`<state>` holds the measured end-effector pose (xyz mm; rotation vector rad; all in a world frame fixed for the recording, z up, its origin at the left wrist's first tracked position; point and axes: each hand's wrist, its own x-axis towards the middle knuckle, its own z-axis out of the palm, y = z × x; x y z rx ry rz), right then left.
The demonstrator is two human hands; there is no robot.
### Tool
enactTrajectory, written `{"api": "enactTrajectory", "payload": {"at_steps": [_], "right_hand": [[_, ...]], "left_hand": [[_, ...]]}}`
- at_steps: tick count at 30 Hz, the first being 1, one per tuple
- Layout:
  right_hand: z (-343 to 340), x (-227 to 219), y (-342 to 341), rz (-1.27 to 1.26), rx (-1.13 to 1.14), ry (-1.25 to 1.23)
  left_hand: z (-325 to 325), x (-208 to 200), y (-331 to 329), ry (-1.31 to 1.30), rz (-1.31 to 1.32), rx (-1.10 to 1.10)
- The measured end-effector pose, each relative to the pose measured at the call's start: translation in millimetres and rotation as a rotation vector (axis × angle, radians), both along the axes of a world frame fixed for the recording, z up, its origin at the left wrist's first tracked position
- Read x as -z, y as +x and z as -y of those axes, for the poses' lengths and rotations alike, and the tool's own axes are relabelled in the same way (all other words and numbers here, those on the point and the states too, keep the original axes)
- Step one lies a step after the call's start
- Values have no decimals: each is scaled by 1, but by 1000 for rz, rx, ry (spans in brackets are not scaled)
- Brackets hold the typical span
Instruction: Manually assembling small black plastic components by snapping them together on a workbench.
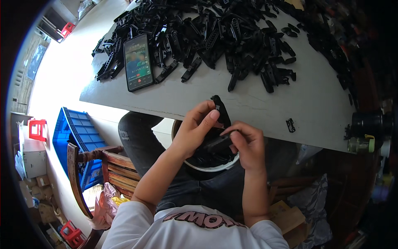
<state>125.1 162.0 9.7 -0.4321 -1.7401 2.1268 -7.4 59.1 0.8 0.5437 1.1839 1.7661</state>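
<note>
Between the thumb and fingers of my left hand (192, 128) is a long black plastic part (222, 110), tilted up over the table's near edge. My right hand (251, 145) pinches a second, dark black plastic piece (218, 144), just below and to the right of the first. Both hands are close together above a bucket (213, 168) with a whitish rim, held between my legs. Black parts lie inside the bucket, partly hidden by my hands.
A large heap of black plastic parts (207, 31) covers the far side of the grey table (182, 97). A lit phone (139, 62) leans at its left. One small black piece (290, 125) lies near the right edge. Left are a wooden chair (120, 166) and blue crate (83, 128).
</note>
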Motion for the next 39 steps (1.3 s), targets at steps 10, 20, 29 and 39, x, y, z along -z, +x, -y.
{"api": "enactTrajectory", "payload": {"at_steps": [10,20,29,39], "right_hand": [[-7,-14,6,-16,279,145],[9,0,-7,-211,366,186],[-31,-1,-39,-92,400,186],[-56,7,-61,352,325,1405]], "left_hand": [[8,-20,9,-286,-693,119],[8,-29,7,-130,-400,390],[-15,-14,-35,-399,-1180,-136],[-21,4,-62,-538,-1637,-364]]}}
